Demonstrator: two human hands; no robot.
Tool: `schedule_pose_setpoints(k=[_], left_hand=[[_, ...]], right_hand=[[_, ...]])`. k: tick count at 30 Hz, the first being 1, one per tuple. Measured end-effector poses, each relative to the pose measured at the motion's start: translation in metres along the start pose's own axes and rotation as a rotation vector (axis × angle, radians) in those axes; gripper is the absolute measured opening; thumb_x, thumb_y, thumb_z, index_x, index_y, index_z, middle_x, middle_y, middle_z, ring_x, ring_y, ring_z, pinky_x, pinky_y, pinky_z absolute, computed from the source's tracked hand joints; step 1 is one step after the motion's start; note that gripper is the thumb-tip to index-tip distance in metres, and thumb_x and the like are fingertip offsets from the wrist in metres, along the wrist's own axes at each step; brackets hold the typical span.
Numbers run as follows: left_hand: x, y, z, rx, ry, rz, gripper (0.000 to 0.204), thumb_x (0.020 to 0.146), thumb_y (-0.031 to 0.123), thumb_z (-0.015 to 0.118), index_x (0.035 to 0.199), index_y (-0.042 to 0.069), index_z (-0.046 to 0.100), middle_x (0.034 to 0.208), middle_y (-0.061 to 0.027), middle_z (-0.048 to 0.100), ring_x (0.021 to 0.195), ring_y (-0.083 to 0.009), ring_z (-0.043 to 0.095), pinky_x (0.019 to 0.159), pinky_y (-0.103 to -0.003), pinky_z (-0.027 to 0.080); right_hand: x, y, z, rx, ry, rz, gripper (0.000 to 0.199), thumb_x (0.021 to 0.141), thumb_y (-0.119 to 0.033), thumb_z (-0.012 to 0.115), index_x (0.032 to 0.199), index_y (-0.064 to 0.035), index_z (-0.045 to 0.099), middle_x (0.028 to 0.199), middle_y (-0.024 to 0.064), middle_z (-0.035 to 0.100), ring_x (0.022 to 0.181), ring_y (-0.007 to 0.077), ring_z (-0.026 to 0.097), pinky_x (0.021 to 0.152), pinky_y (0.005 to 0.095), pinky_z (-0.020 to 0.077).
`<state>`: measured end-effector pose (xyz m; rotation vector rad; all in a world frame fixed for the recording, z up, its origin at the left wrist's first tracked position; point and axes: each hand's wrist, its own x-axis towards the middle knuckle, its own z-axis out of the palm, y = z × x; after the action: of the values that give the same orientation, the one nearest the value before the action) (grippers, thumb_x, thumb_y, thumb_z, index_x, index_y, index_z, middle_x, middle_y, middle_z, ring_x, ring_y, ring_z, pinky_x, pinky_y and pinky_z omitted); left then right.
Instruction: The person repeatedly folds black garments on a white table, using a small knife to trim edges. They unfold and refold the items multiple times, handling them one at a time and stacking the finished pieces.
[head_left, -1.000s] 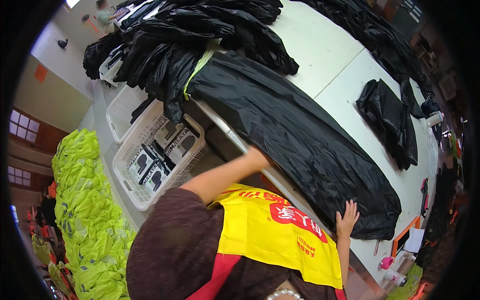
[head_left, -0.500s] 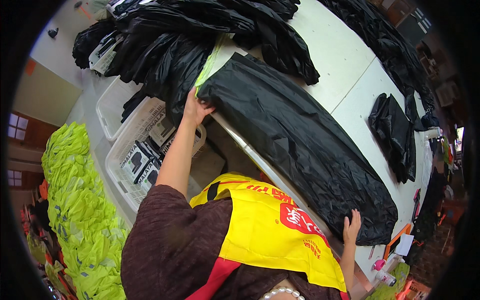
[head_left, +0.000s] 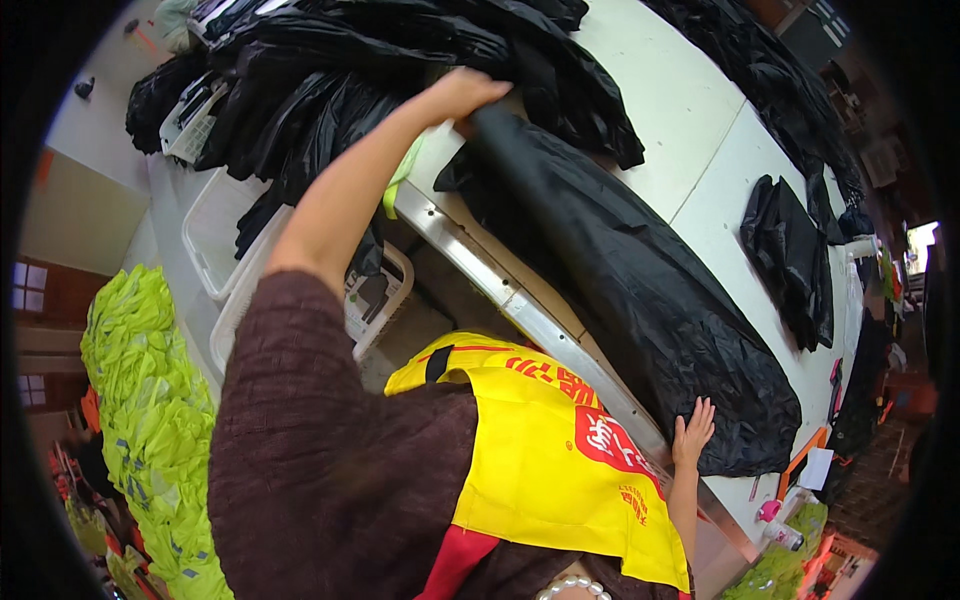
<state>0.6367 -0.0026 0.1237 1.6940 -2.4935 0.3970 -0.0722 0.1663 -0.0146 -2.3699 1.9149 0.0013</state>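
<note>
A long, folded piece of thin black fabric lies along the table's near side; its exact kind cannot be made out. At its far left end my left hand is closed on the upper edge, slightly smeared by motion, and that edge is lifted and folding over. My right hand rests against the near right end of the fabric, fingers stretched out and flat. Beneath the raised part a tan strip shows along the table's metal edge. A lime-yellow strip hangs at the table corner beside my left forearm.
A large heap of black fabric covers the back left. White plastic baskets stand left of the table, and a lime-yellow garment pile beyond them. Another folded black bundle lies on the white tabletop, right.
My left hand has moved up and away, bringing the fabric's near edge with it. The metal table edge and tan strip are now uncovered. My right hand stays nearly in place.
</note>
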Motion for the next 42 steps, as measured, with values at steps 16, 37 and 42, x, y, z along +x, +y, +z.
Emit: schedule_pose_setpoints(k=[16,37,42], left_hand=[[-0.116,0.042,0.106,-1.226,0.316,-0.954,0.035,0.087,0.031,0.056,0.084,-0.004,0.061,0.075,-0.0035,0.061,0.060,-0.0130,0.049,0.058,-0.029,0.040],[-0.117,0.087,0.113,-1.740,0.314,-1.166,0.040,0.082,0.003,0.056,0.121,0.009,0.048,0.101,-0.0053,0.059,0.076,-0.0186,0.061,0.059,-0.033,0.052],[-0.131,0.054,0.170,-1.794,0.329,-1.025,0.046,0.077,-0.001,0.059,0.122,0.005,0.049,0.106,-0.0074,0.058,0.083,-0.0212,0.058,0.062,-0.034,0.050]], right_hand=[[0.008,-0.004,-0.008,-0.033,-0.059,0.004,0.059,0.090,-0.037,0.043,0.139,-0.0076,0.027,0.146,0.0155,0.021,0.136,0.0338,0.016,0.107,0.0505,0.0145],[0.006,-0.005,-0.013,-0.013,-0.080,0.043,0.061,0.091,-0.041,0.042,0.140,-0.0083,0.028,0.146,0.0155,0.021,0.135,0.0357,0.018,0.105,0.0486,0.0202],[0.015,-0.004,-0.012,-0.002,-0.109,0.060,0.060,0.091,-0.041,0.041,0.141,-0.0107,0.026,0.147,0.0140,0.019,0.136,0.0341,0.015,0.106,0.0492,0.0168]])
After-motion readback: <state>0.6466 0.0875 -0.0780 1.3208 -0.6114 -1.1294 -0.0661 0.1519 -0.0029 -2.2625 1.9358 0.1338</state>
